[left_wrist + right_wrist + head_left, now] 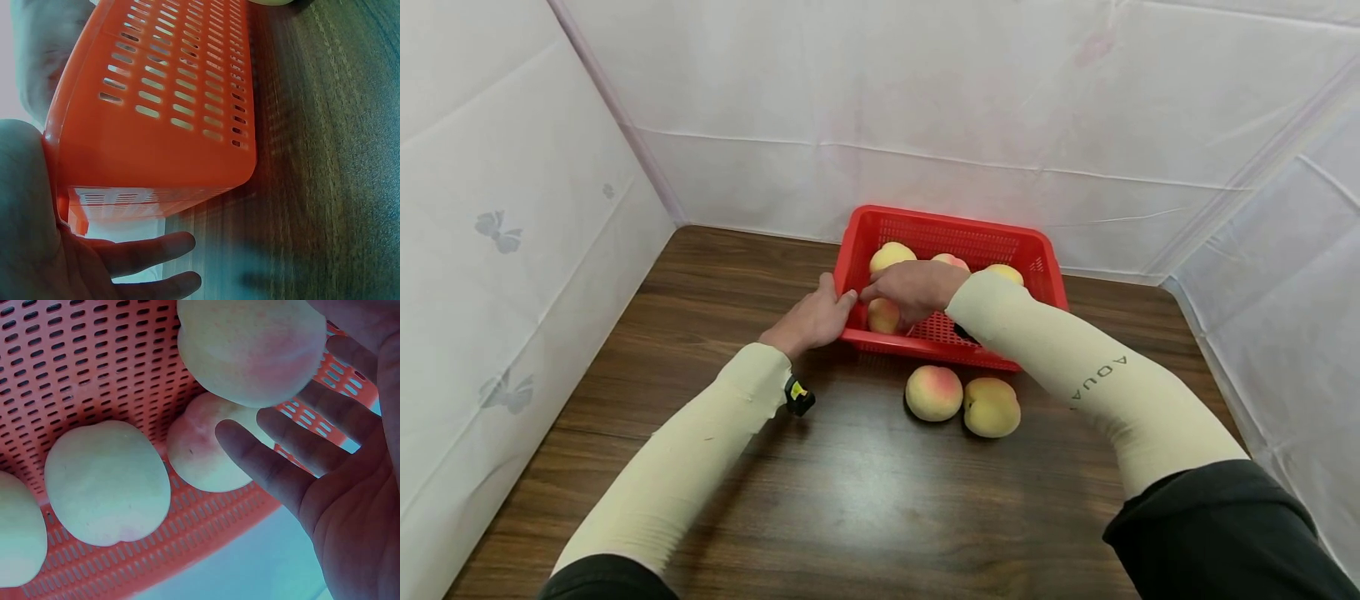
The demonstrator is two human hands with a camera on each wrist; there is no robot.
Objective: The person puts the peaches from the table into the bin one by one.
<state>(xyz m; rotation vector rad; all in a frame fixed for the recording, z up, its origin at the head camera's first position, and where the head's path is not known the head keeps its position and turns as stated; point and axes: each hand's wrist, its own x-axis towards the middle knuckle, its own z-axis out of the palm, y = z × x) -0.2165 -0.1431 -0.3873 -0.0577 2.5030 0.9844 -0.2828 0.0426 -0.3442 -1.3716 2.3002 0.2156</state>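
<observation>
A red plastic basket (1043,250) with slotted walls stands on the table, several peaches inside. My left hand (815,320) grips its left rim, the thumb over the edge and the fingers outside along the wall, as the left wrist view shows. My right hand (917,287) is inside the basket at the left end, above a blushed peach (883,317). In the right wrist view its fingers (265,462) are spread and fairly straight, beside the near peach (250,350) and overlapping another peach (200,447). A pale peach (107,482) lies further along the basket.
On the dark wooden table (850,500), a blushed peach (933,393) and a yellow peach (992,407) sit side by side in front of the basket. White sheeting (925,100) encloses the back and both sides. A black strap device (799,396) is on the left wrist.
</observation>
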